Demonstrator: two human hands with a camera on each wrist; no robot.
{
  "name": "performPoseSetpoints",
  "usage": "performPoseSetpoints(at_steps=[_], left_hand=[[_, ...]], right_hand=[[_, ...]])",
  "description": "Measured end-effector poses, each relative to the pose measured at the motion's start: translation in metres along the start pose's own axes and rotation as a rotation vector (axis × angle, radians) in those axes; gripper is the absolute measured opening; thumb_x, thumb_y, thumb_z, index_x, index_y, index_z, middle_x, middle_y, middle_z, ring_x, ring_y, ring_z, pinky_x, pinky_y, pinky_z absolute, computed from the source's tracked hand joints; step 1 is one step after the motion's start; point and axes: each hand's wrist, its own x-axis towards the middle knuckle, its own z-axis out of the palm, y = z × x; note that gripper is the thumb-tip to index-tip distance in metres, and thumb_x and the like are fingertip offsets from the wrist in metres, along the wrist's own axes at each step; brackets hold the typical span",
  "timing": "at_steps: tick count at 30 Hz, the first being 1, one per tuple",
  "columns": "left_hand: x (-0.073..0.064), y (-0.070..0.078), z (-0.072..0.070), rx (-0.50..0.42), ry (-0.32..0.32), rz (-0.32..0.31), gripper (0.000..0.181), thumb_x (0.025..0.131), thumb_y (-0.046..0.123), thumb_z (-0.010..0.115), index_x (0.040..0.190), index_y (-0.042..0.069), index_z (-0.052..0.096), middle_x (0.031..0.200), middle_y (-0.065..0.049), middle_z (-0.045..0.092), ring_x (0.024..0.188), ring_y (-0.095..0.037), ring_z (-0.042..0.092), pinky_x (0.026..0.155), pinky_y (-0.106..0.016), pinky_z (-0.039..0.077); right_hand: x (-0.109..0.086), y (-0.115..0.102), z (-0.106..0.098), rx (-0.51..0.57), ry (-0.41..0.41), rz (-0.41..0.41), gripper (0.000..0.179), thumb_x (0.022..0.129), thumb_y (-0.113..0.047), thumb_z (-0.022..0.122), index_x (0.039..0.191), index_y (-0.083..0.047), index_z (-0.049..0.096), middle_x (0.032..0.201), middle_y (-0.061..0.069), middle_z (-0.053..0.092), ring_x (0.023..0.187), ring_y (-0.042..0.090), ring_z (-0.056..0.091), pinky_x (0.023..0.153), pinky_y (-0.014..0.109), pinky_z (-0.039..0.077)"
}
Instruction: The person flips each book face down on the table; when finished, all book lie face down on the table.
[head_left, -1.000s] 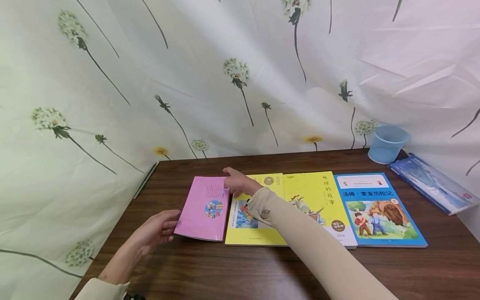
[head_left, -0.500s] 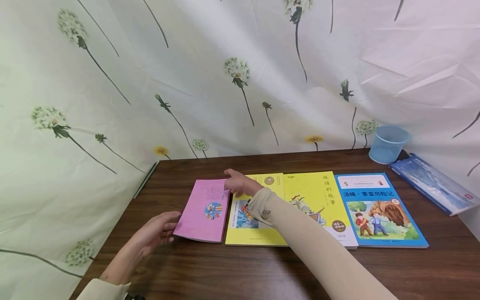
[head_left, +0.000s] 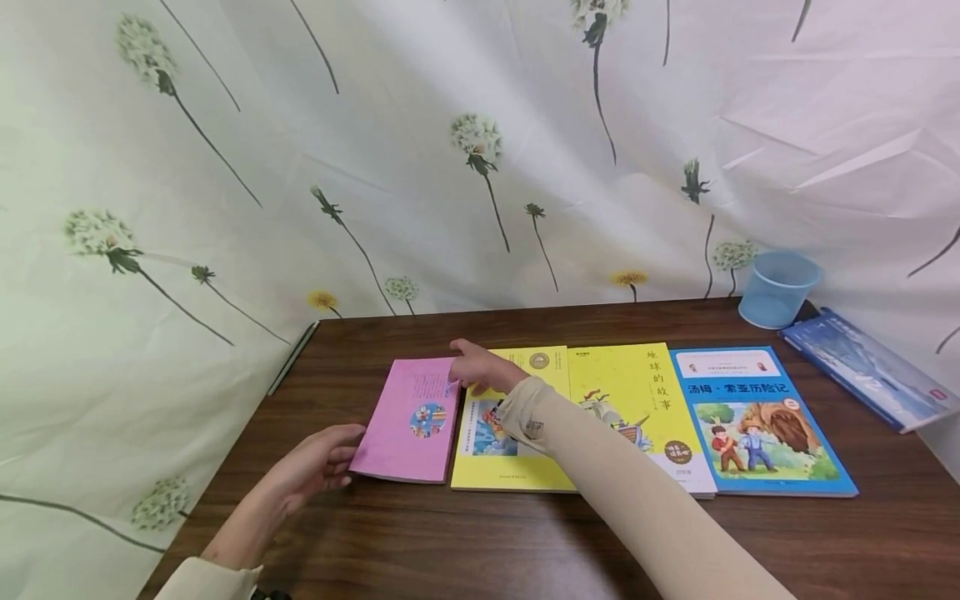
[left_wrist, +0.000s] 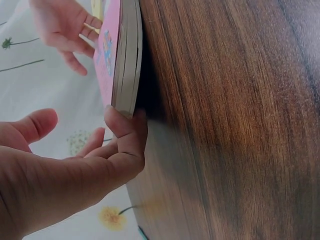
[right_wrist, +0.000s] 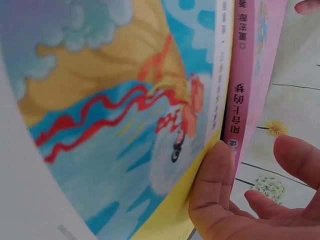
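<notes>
Note nearest, on the counter (head_left: 420,542), the left-hand grip (head_left: 318,462): spread, with thumb apart and bent fingers touching the near left corner of the pink book (head_left: 405,425). Lies at the left end of the row; shows a pink cover, small text block and round blue picture. Just beyond, find the right-hand grip (head_left: 483,367), also spread, with a fingertip at the spine beside the yellow book (head_left: 483,433). From the left wrist, see thick pale page edges, only a line from the head; from the right wrist, dark spine characters, illegible from the head.
</notes>
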Motion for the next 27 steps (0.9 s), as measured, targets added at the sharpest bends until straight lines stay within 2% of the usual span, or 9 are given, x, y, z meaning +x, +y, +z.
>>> performPoseSetpoints(at_steps=[4,14,22,27], left_hand=[[-0.0017,-0.001,0.0003,0.01,-0.007,-0.002,0.065,0.106,0.038,0.041,0.152,-0.006,0.027,0.151,-0.032,0.041,0.119,-0.023,0.056,0.084,-0.034,0.052],[-0.0042,0.0012,0.0006,0.009,-0.04,0.003,0.066,0.107,0.039,0.04,0.153,-0.005,0.024,0.154,-0.034,0.035,0.132,-0.034,0.051,0.087,-0.036,0.053],[-0.0047,-0.0004,0.0002,-0.002,-0.047,0.005,0.067,0.106,0.039,0.04,0.153,-0.006,0.024,0.154,-0.035,0.035,0.128,-0.031,0.053,0.086,-0.035,0.053],[-0.0052,-0.001,-0.0003,-0.004,-0.049,0.008,0.068,0.106,0.04,0.041,0.154,-0.005,0.023,0.153,-0.034,0.036,0.127,-0.03,0.054,0.087,-0.035,0.053]], right_hand=[[0.0011,0.0004,0.0017,-0.024,0.004,-0.004,0.074,0.094,-0.013,0.061,0.158,-0.017,0.025,0.146,0.017,0.048,0.115,0.032,0.055,0.099,0.049,0.05],[0.0006,0.0017,0.0011,-0.035,0.013,-0.001,0.078,0.093,-0.014,0.063,0.159,-0.017,0.021,0.144,0.016,0.05,0.115,0.03,0.053,0.099,0.048,0.05],[0.0021,0.0021,0.0034,-0.153,0.019,-0.013,0.082,0.092,-0.017,0.065,0.16,-0.018,0.019,0.158,0.013,0.038,0.125,0.029,0.052,0.095,0.044,0.053],[0.0,0.0016,0.0035,-0.176,0.02,-0.005,0.085,0.09,-0.018,0.067,0.16,-0.019,0.019,0.16,0.012,0.035,0.124,0.029,0.051,0.094,0.042,0.053]])
